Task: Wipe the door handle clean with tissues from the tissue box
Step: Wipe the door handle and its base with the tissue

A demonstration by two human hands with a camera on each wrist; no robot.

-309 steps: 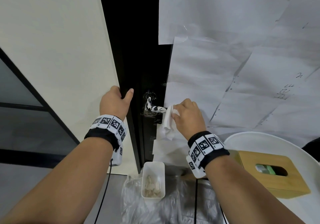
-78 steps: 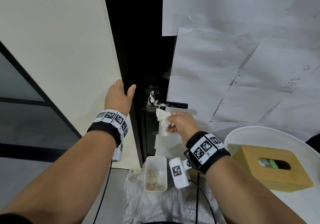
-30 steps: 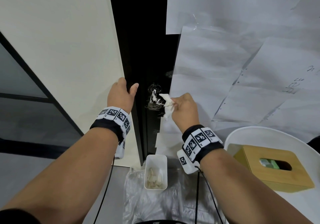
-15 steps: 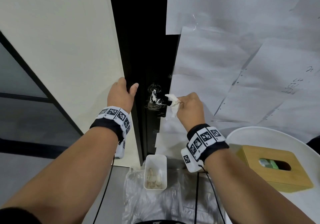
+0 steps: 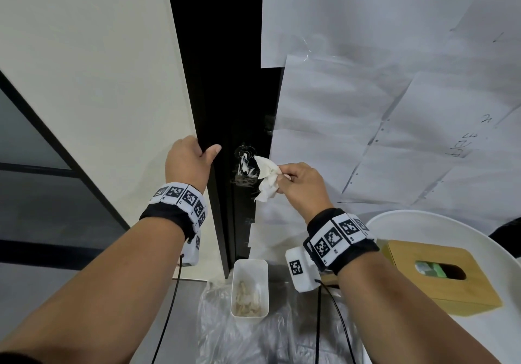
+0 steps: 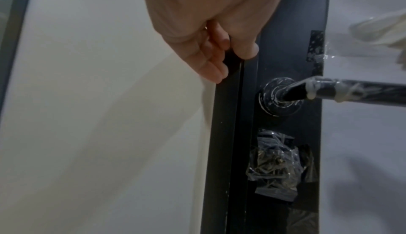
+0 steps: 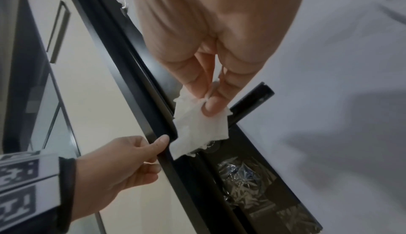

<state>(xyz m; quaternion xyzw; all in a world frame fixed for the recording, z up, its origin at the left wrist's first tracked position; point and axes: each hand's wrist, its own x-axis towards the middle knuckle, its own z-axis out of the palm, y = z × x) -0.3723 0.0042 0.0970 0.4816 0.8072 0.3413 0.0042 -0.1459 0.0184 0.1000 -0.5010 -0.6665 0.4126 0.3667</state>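
Door (image 5: 214,53) first, since it fills most of the scene: a black panel standing ajar, with white paper sheets (image 5: 366,95) taped over the surface to its right. At the near right a round white table (image 5: 400,219) is seen, and on it the wooden tissue box (image 5: 439,273), well apart from the action. Near the bottom, a small white bin (image 5: 249,287) with crumpled used bits in it is set on clear plastic.

The door's edge is gripped by the left hand (image 5: 187,166), fingers curled round the far side, thumb on the near face, so the panel is kept steady. A crumpled tissue (image 5: 266,176) is pinched tight between thumb and fingertips of the right hand (image 5: 303,186) and held just in front of the door handle (image 6: 351,91), near its round base.

Progress-wise, probably mid-job. From the left wrist view the handle is shown to be wrapped in clear film with whitish smears left round the base and along the near stretch of the lever, so more passes are likely needed there. The outer end, seen from the right wrist, looks cleaner. Whether the tissue is touching the handle right now can't be told.
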